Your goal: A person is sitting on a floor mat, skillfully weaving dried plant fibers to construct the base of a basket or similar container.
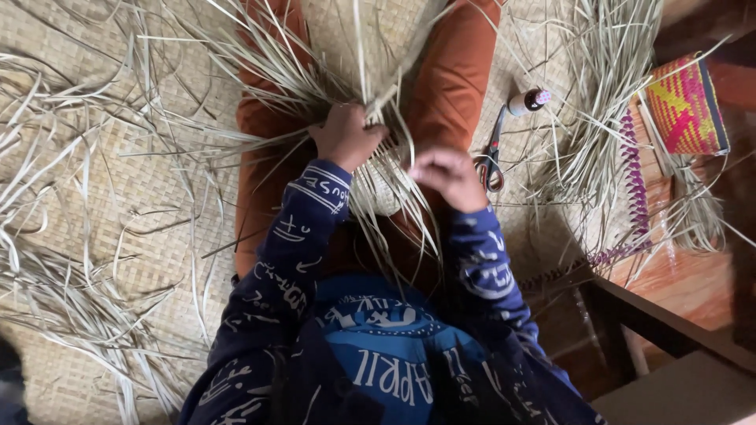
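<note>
Dark blue sleeves with pale lettering filled the bottom of the view, reaching forward over the person's lap, where the orange trousers (457, 71) showed on both sides. Between the knees sat the small woven piece (378, 185), a pale rounded start of plaiting with long loose straw strips (315, 86) fanning away from it in all directions. The left hand (346, 138) was clenched around a bunch of those strips just above the woven part, touching it; the right hand (449, 177) hovered just beside its right edge with fingers curled, though whether it pinched a strip could not be told through the blur. It looked like the weaving step itself, midway, with one strip being worked across the others; the next move would likely call for a firm hold from the left while the right threaded and pulled snug. On the woven mat (118, 205) to the right lay scissors (492, 161) and a small bottle (528, 101), near a pink and yellow basket (683, 106).
</note>
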